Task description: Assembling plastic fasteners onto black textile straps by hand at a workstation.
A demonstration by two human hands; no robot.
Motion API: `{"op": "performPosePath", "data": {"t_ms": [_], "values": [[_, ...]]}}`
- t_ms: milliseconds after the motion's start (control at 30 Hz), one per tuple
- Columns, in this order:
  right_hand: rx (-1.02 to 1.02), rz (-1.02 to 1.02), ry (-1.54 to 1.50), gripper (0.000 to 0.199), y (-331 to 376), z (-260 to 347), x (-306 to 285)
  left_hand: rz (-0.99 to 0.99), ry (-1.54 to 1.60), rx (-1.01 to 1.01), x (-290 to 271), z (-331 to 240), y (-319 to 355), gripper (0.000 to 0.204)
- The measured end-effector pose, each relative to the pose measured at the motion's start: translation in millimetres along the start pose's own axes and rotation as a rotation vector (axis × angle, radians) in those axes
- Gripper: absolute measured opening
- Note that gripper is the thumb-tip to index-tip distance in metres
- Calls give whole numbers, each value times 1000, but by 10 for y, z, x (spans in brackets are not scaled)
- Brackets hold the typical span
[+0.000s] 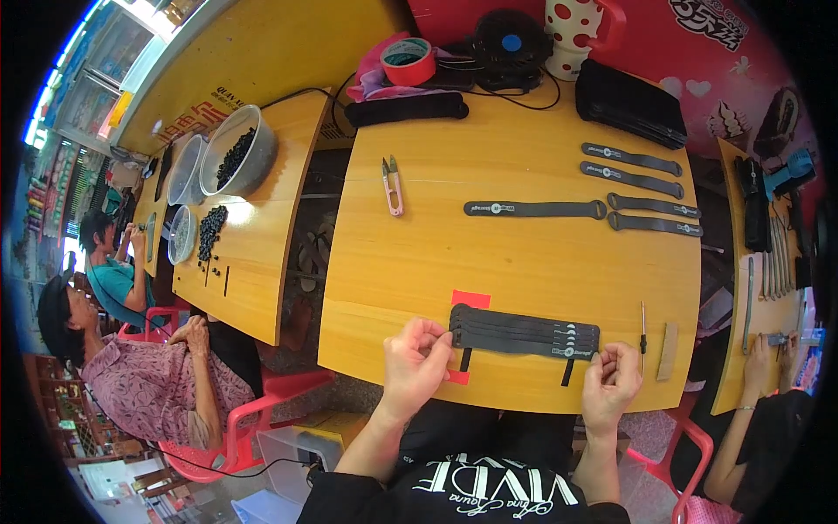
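Note:
Fanned in overlapping rows, a set of dark grey straps [524,334] lies at the near edge of the wooden table [401,271]. My left hand [415,362] pinches the left end, where the straps have their loops. At the lower right corner, my right hand [611,382] is closed with thumb and finger on the nearest strap's end. Two narrow black strips [567,373] poke out from under the set. Pieces of red tape [471,299] mark the table beside its left end.
Farther off lie single straps [534,210], pink-handled thread snips [393,188] and a black stack [630,105]. A thin awl-like tool [643,336] and a tan strip [667,352] lie right of my right hand. Co-workers sit at side tables; plastic tubs [262,166] stand left.

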State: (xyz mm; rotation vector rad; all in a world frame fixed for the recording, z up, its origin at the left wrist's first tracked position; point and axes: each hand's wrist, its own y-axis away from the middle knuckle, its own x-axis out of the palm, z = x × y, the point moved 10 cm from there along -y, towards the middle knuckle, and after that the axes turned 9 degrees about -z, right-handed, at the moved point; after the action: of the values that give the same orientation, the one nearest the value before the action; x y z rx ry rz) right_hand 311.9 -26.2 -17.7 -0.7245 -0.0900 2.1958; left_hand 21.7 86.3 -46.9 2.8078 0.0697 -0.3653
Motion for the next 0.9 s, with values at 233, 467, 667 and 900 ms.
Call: {"op": "performPosePath", "data": {"t_ms": [233, 467, 667, 900], "values": [[8, -6, 4, 23, -6, 1, 0, -20, 136, -62, -38, 28, 10, 3], [-8, 13, 23, 23, 1, 2, 9, -31, -12, 44, -39, 55, 5, 8], [8, 3, 24, 24, -1, -3, 1, -52, -101, 122, -26, -45, 16, 9], [-1, -10, 49, 24, -5, -10, -33, -73, -126, 98, 2, -57, 5, 12]]}}
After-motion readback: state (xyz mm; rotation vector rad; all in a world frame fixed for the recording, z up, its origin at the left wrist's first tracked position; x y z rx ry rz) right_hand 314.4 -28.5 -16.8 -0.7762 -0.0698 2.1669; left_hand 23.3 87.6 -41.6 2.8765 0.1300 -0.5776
